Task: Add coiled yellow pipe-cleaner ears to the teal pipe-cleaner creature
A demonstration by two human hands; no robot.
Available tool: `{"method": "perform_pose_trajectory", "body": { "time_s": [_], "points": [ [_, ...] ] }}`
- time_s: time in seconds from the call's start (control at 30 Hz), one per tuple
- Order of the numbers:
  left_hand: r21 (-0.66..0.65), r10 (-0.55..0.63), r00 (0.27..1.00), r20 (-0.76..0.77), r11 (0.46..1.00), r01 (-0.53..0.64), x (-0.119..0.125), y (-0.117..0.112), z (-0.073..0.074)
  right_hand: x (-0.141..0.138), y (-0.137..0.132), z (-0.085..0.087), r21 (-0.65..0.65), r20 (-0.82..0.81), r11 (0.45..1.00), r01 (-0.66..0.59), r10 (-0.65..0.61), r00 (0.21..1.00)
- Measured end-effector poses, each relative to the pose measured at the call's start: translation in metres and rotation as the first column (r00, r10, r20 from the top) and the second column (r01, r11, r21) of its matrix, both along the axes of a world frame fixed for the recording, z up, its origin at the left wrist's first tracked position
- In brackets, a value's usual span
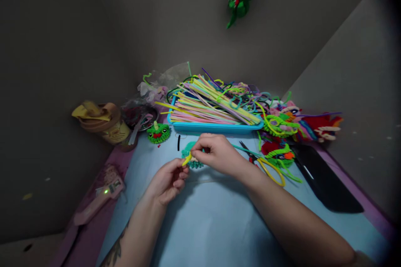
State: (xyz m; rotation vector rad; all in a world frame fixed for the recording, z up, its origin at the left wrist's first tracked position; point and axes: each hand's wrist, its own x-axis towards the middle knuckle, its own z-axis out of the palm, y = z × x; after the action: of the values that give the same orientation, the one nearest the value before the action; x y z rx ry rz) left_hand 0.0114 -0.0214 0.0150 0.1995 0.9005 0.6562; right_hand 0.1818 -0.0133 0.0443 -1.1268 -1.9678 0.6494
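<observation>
In front of the tray (216,128), left hand (167,180) and right hand (216,154) pinch a yellow piece (186,159), seemingly shaping it, the next bend likely needing steadiness.

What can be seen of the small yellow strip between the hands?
The small yellow strip looks slightly bent; its material is too blurred to tell. It slants above the pale-blue work surface, its lower end pinched by the left hand, its upper end touching the right hand. A ruffled turquoise piece shows behind it.
</observation>
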Motion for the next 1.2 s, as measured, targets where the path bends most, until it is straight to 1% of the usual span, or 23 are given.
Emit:
{"method": "perform_pose_trajectory", "body": {
  "time_s": [0.2,0.4,0.5,0.63,0.77,0.9,1.2],
  "points": [
    [0.047,-0.002,1.0,-0.009,0.999,0.002,-0.001,0.0,0.0,0.0,0.0,0.003,-0.019,-0.002,1.0,0.017,-0.017,1.0],
    [0.039,-0.019,1.0,0.001,0.999,0.019,-0.002,0.0,0.002,0.007,0.002,0.01,-0.079,-0.024,0.994,0.073,-0.075,0.997],
    [0.062,-0.017,1.0,-0.013,0.998,0.018,-0.002,-0.001,0.002,0.009,0.002,0.013,-0.104,-0.007,0.993,0.047,-0.048,0.999],
    [0.141,-0.011,0.998,-0.061,0.99,0.02,-0.001,-0.002,0.0,0.007,0.0,0.014,-0.123,0.018,0.992,0.021,-0.019,1.0],
    [0.216,-0.009,0.995,-0.098,0.976,0.031,-0.001,-0.004,-0.002,0.006,0.0,0.012,-0.107,0.027,0.994,-0.004,0.007,1.0],
    [0.26,-0.008,0.994,-0.107,0.965,0.036,-0.002,-0.004,-0.003,0.006,0.001,0.009,-0.079,0.036,0.996,-0.028,0.03,0.999],
    [0.281,0.001,0.994,-0.113,0.959,0.031,0.0,-0.005,-0.001,0.006,-0.001,0.009,-0.047,0.058,0.998,-0.034,0.037,0.998]
  ]
}}
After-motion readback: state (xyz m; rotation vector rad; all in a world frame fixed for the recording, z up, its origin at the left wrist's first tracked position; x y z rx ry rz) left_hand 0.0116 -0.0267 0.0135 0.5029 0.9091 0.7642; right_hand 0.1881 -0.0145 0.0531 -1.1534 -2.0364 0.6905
